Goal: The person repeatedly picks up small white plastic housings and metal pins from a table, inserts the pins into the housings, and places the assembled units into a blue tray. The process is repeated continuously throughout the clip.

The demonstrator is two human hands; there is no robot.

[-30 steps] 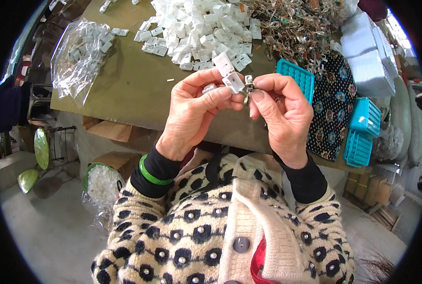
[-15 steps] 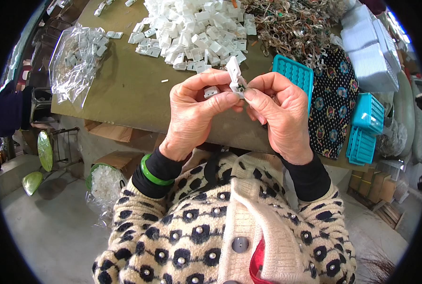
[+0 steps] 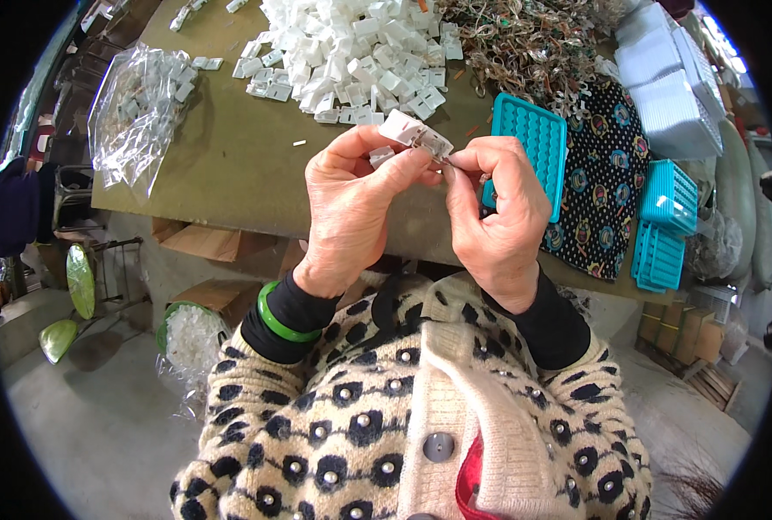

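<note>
A small white hinged plastic case (image 3: pixel 422 135) is held above the table's near edge, its two halves folded apart. My left hand (image 3: pixel 344 208) grips it between thumb and fingers. A second white plastic piece (image 3: pixel 381 156) is tucked among that hand's fingers. My right hand (image 3: pixel 500 221) pinches with thumb and forefinger at the case's right end; whatever lies between the fingertips is too small to make out. Beyond the hands lies a large heap of similar white plastic cases (image 3: pixel 351 56).
Right of the heap lies a tangle of thin wired parts (image 3: pixel 533 39). A teal dimpled tray (image 3: pixel 533 147) overlaps a patterned black cloth (image 3: pixel 607 186). Stacked white trays (image 3: pixel 676 113) and teal baskets (image 3: pixel 668 198) stand farther right. A clear plastic bag (image 3: pixel 135 130) sits at left.
The white case has tipped from upright to lying tilted, its raised half now toward the left. My right hand has turned and shifted slightly left, still pinching at the case's end.
</note>
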